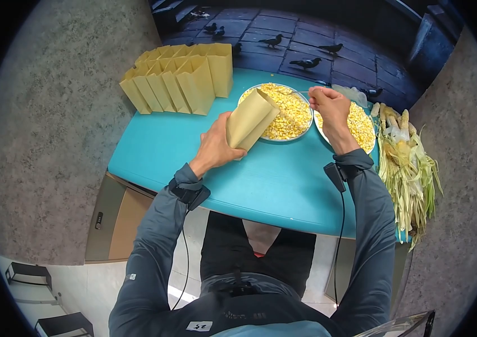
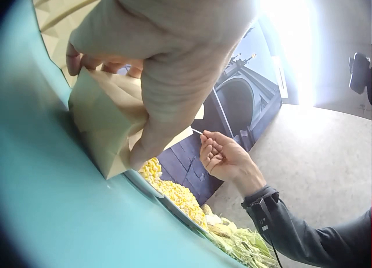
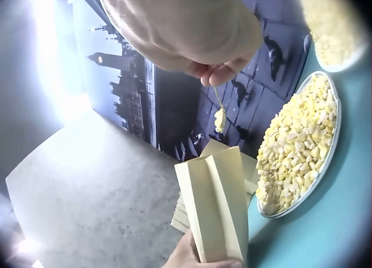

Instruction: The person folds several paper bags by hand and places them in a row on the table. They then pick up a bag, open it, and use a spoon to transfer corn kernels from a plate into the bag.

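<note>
My left hand (image 1: 215, 143) grips a kraft paper bag (image 1: 251, 119) by its lower part, thumb on the near side. The bag leans right, its mouth toward a round plate (image 1: 284, 139) of yellow corn kernels (image 1: 288, 118). Raised above that plate's right side, my right hand (image 1: 332, 112) pinches the thin handle of a small spoon (image 2: 197, 131). Kernels (image 3: 220, 120) sit on the spoon's end in the right wrist view, a little above the bag's mouth. The bag's inside is mostly hidden.
Several upright paper bags (image 1: 193, 84) stand in rows at the table's back left. A second plate (image 1: 370, 150) of kernels lies under my right forearm. Corn husks and cobs (image 1: 407, 168) cover the right edge of the teal table (image 1: 283, 185). A picture backdrop (image 1: 306, 33) rises behind.
</note>
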Motion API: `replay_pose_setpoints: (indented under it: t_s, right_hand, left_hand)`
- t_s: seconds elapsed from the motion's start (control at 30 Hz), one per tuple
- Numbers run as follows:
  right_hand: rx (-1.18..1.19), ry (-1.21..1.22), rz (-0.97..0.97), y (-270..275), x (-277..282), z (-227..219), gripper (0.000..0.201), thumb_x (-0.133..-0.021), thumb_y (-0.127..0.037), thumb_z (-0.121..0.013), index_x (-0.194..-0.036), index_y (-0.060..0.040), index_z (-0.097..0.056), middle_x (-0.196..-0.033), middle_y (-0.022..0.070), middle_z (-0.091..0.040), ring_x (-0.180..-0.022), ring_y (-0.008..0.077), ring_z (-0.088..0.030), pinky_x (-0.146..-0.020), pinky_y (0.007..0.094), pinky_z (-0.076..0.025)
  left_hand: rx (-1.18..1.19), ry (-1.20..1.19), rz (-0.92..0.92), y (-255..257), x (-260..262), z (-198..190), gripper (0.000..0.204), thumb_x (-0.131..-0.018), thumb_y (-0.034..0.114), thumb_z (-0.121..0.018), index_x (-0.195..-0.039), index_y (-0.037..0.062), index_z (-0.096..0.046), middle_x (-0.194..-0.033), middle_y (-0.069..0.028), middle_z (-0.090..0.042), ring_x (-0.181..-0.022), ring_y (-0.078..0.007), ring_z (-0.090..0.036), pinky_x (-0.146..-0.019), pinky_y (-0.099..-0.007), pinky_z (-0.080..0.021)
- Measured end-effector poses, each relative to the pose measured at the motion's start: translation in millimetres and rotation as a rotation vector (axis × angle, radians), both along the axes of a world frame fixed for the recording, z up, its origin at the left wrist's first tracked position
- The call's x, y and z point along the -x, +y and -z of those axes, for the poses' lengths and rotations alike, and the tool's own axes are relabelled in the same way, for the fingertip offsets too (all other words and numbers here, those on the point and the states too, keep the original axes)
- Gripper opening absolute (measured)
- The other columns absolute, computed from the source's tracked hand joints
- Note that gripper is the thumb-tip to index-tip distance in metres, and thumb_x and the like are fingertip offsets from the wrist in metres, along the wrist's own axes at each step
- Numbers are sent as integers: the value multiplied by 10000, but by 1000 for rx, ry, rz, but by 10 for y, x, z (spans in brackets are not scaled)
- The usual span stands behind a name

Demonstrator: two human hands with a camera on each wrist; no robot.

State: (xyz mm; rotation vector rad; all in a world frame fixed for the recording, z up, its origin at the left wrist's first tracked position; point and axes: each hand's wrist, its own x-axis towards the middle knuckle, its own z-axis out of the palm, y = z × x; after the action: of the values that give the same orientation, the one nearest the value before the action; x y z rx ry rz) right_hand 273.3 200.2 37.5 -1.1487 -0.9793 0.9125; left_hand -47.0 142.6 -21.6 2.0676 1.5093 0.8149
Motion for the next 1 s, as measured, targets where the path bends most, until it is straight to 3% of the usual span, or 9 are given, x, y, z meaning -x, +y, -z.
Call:
replay_pose_setpoints:
  t_s: [0.17, 0.23, 0.27, 0.4, 0.47, 0.5, 0.6, 0.7, 1.0]
  right_hand:
    - [-184, -292, -91, -199, 302, -47, 153, -939, -104, -827, -1031, 16, -812, -872, 89, -792, -739, 156, -738, -672, 289, -589]
    - [-690, -784, -98, -334, 380, -100, 127, -940, -80, -808, -1034, 6, -802, -894, 139, -787, -762, 234, -756, -663, 317, -589]
    - [-720, -758, -50, -367, 376, -105, 111, -934, -51, -792, -1030, 5, -790, -916, 173, -769, -782, 293, -751, -662, 332, -587]
    - [-604, -740, 110, -355, 102, 0, 144, -934, -72, -784, -1046, 14, -809, -913, 159, -805, -785, 242, -790, -703, 329, -610]
    - [-305, -774, 187, -337, -104, 160, 173, -916, -113, -786, -1025, 13, -831, -865, 155, -819, -765, 235, -805, -731, 322, -618]
    - [-299, -787, 197, -309, -151, 242, 173, -916, -113, -786, -1025, 13, -831, -865, 155, -819, -765, 235, -805, -731, 322, -618]
    - [-82, -737, 256, -238, -229, 396, 177, -887, -143, -797, -978, 0, -846, -803, 147, -815, -737, 216, -807, -724, 322, -623]
    - [72, -471, 206, -143, -114, 480, 188, -900, -137, -785, -951, 38, -826, -795, 119, -814, -689, 185, -798, -703, 309, -625]
    - [169, -2, 127, -26, 82, 648, 148, -923, -15, -775, -1001, 111, -766, -878, 141, -776, -731, 184, -768, -680, 301, -661]
  left_hand:
    - [3, -7, -1, 14, -28, 18, 1103, -649, 232, -996, -1576, 85, -416, -1421, -170, -647, -1342, -368, -622, -1075, -535, -453]
    - [-55, -54, 35, 14, -3, 34, 1092, -656, 232, -994, -1567, 69, -415, -1419, -183, -644, -1336, -390, -622, -1097, -522, -490]
    - [-55, -48, 22, 15, 12, 43, 1092, -656, 232, -994, -1567, 69, -415, -1419, -183, -644, -1336, -390, -622, -1097, -522, -490]
    - [-50, -55, -17, -26, 33, 78, 1068, -667, 239, -990, -1549, 46, -418, -1406, -198, -642, -1307, -408, -634, -1090, -503, -524]
    - [-116, -75, -6, -44, 19, 110, 1051, -667, 229, -988, -1537, 44, -429, -1383, -218, -651, -1264, -420, -660, -1067, -497, -545]
    - [-112, -87, 6, -58, 6, 84, 1051, -667, 229, -988, -1537, 44, -429, -1383, -218, -651, -1264, -420, -660, -1067, -497, -545]
    - [-124, -89, 9, -69, -18, 45, 1040, -665, 202, -985, -1533, 49, -433, -1384, -228, -652, -1251, -430, -669, -1048, -494, -563]
    - [-87, -94, 0, -101, -34, 5, 1031, -668, 203, -981, -1530, 51, -435, -1389, -226, -651, -1254, -430, -668, -1051, -500, -562]
    - [-135, -94, 0, -85, -1, 46, 1026, -669, 213, -980, -1524, 54, -436, -1390, -221, -643, -1267, -419, -656, -1057, -504, -551]
